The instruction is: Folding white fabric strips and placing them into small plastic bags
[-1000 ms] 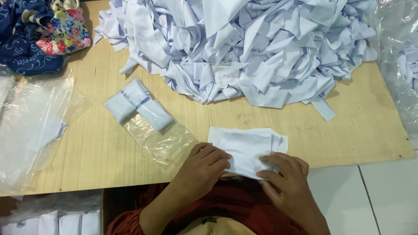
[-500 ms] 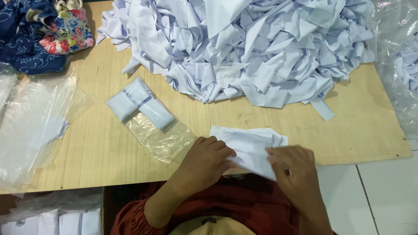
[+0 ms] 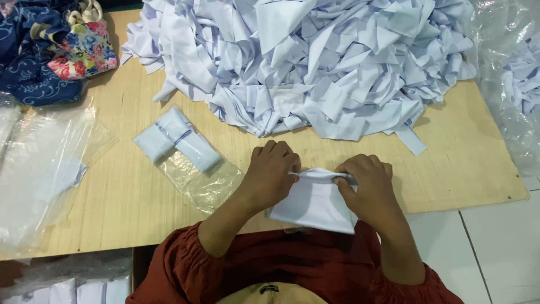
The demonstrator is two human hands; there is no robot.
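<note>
My left hand (image 3: 271,174) and my right hand (image 3: 367,183) both pinch the top edge of a folded white cloth (image 3: 315,202) at the near edge of the wooden table (image 3: 450,152). The cloth hangs down from my fingers over the table's edge toward my lap. To the left lies a clear plastic bag (image 3: 197,177) with a folded white cloth bundle (image 3: 177,139) partly on it. A big heap of white cloth pieces (image 3: 315,62) fills the far side of the table.
Several clear plastic bags (image 3: 39,169) lie at the left. A blue and floral fabric bag (image 3: 56,50) sits at the far left corner. Crumpled clear plastic (image 3: 514,84) holding more white cloth is at the right. White tiled floor (image 3: 495,247) shows at lower right.
Both hands moved from pressing the cloth flat on the table to gripping its top edge, and the cloth is now folded narrower and pulled toward me.
</note>
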